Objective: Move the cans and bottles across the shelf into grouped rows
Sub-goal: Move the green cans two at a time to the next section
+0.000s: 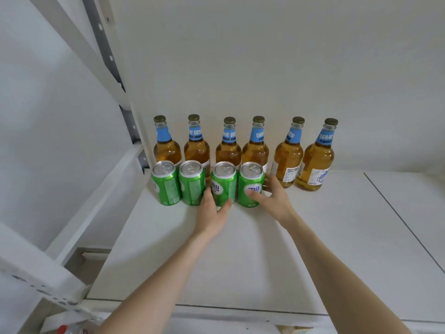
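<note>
While both stand upright, left hand grips third can, right hand fourth can.

The cans were found to be glossy green-coated metal with bare silvery tops. The bottles were noted as smooth, clear, shiny glass, closed with dull metal caps. Their neck labels were judged faintly glossy. The shelf was recorded as smooth matt white board, and the upright as painted perforated metal.
</note>
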Available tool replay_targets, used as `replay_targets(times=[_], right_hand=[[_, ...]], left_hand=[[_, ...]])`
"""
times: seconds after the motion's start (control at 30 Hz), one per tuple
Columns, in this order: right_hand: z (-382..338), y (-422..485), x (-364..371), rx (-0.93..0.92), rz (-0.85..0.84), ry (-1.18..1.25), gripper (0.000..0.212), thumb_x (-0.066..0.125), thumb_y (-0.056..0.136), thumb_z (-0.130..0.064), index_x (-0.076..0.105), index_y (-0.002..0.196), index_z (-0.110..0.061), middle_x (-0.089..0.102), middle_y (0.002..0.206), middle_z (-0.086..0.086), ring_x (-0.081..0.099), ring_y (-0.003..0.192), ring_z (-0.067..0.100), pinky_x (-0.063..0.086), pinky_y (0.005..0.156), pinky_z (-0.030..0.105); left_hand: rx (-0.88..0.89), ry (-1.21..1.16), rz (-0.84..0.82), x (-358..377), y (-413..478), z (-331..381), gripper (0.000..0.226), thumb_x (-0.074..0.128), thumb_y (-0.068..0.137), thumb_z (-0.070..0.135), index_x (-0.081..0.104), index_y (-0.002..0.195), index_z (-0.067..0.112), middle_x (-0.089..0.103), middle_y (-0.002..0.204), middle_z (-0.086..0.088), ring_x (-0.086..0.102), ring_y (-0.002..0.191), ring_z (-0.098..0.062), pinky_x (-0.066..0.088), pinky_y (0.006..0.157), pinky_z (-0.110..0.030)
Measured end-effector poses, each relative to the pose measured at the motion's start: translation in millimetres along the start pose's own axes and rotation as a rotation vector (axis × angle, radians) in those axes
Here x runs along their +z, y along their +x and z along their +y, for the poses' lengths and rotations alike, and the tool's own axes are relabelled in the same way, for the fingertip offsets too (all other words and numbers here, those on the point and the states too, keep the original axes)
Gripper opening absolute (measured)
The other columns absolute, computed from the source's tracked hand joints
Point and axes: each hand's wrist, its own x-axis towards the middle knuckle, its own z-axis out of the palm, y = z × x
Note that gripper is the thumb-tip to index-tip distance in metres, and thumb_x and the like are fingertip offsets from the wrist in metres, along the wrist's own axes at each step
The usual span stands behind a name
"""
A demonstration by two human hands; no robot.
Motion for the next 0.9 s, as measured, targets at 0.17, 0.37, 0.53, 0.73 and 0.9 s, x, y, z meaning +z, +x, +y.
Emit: replay_targets(times=[0.17, 0.37, 0.53, 0.73, 0.9], right_hand=[[4, 8, 6, -0.038, -0.018, 0.093, 0.063, 0.083, 0.076, -0.033, 0.053, 0.130, -0.026, 0.065, 0.119, -0.013, 0.059, 0.108, 0.002, 0.050, 0.083, 0.020], [2, 4, -2, -0.028, -0.029, 0.171, 0.051, 0.086, 0.074, -0.024, 0.057, 0.114, -0.035, 0.068, 0.112, -0.015, 0.063, 0.102, 0.002, 0.051, 0.074, 0.016], [4, -7, -8, 0.004, -0.066, 0.273, 0.061, 0.087, 0.070, -0.022, 0.057, 0.122, -0.030, 0.069, 0.117, -0.010, 0.066, 0.106, 0.006, 0.054, 0.088, 0.028], [-1, -30, -15, 0.096, -0.029, 0.319, 0.053, 0.082, 0.078, -0.018, 0.058, 0.125, -0.019, 0.070, 0.117, 0.001, 0.067, 0.106, 0.021, 0.057, 0.083, 0.036], [-12, -59, -13, 0.194, 0.041, 0.320, 0.045, 0.081, 0.079, -0.022, 0.059, 0.118, -0.019, 0.071, 0.108, 0.001, 0.070, 0.093, 0.015, 0.058, 0.068, 0.028]], left_hand=[[-0.035, -0.042, 0.017, 4, 14, 0, 0.063, 0.074, 0.086, 0.026, 0.042, 0.139, 0.014, 0.056, 0.140, 0.000, 0.051, 0.129, -0.017, 0.035, 0.100, -0.022], [-0.052, -0.098, 0.005, 3, 17, 1, 0.069, 0.081, 0.079, 0.025, 0.044, 0.136, 0.012, 0.057, 0.135, 0.000, 0.053, 0.121, -0.014, 0.037, 0.097, -0.023], [-0.055, -0.147, -0.038, -2, 6, -3, 0.071, 0.085, 0.074, 0.026, 0.045, 0.132, 0.016, 0.058, 0.133, 0.005, 0.055, 0.116, -0.008, 0.043, 0.097, -0.027], [-0.067, -0.252, -0.146, -21, -15, -5, 0.066, 0.087, 0.071, 0.027, 0.051, 0.126, 0.036, 0.065, 0.124, 0.013, 0.061, 0.117, -0.008, 0.050, 0.101, -0.033], [-0.128, -0.305, -0.210, -37, -41, -1, 0.076, 0.086, 0.062, 0.039, 0.050, 0.129, 0.034, 0.066, 0.125, 0.007, 0.061, 0.116, -0.012, 0.051, 0.100, -0.036]])
